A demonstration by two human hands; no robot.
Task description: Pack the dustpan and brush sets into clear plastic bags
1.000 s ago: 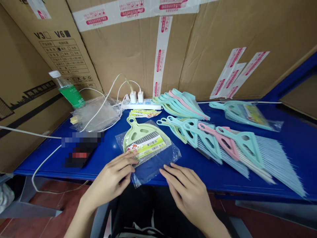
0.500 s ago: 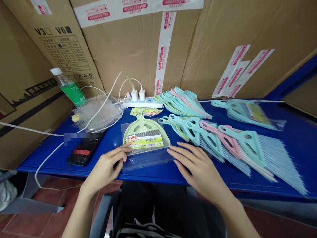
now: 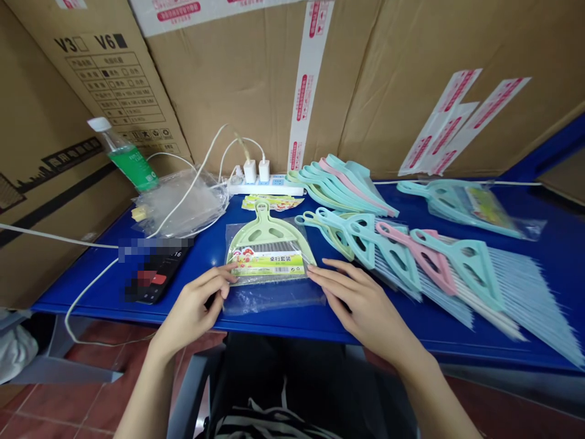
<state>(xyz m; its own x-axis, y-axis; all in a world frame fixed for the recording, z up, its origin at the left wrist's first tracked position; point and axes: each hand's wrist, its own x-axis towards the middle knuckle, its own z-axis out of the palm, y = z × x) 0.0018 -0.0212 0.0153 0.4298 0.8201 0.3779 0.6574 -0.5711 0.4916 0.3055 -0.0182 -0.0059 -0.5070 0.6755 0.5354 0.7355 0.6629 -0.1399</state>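
Note:
A light green dustpan (image 3: 272, 232) lies on the table inside a clear plastic bag (image 3: 269, 299). A yellow-green printed card (image 3: 269, 263) and grey brush bristles show through the film. My left hand (image 3: 198, 302) rests its fingertips on the bag's left edge, fingers bent and thumb apart. At the right edge, my right hand (image 3: 359, 302) touches the bag with its fingers stretched and spread. Beside my right hand lie several small brushes with blue, green and pink handles, among them a pink brush (image 3: 423, 259).
Behind are a stack of dustpans (image 3: 340, 183), printed cards (image 3: 272, 203) and a power strip (image 3: 269, 184). A bagged blue dustpan (image 3: 457, 201) lies far right. Leftward are plastic bags (image 3: 183, 204), a bottle (image 3: 130, 161), a phone (image 3: 162, 274) and white cables. Cardboard walls the table (image 3: 292, 323).
The camera view has shifted slightly. Both hands stay at the bag's two sides, with small finger movements; the dustpan remains flat in its bag.

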